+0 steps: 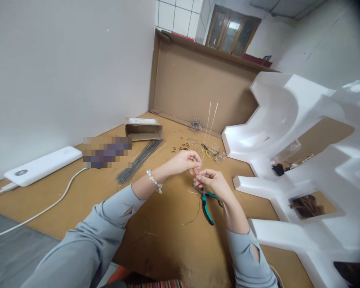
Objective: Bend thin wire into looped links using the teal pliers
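Observation:
My left hand and my right hand meet over the middle of the table, fingertips pinched close together. Between them they grip thin metal wire, whose two long straight ends stick up and away from me. The part inside the fingers is too small to make out. Just below my right hand lie pliers with teal and black handles. A thin curved wire trails on the tabletop beside the pliers. Beyond my hands is a yellow-and-black hand tool, next to a heap of small bent wire pieces.
A bundle of straight grey wires lies left, near an open cardboard box. Small dark rings and a wire tangle lie farther back. White foam packing borders the right; a white power bank with cable stands left.

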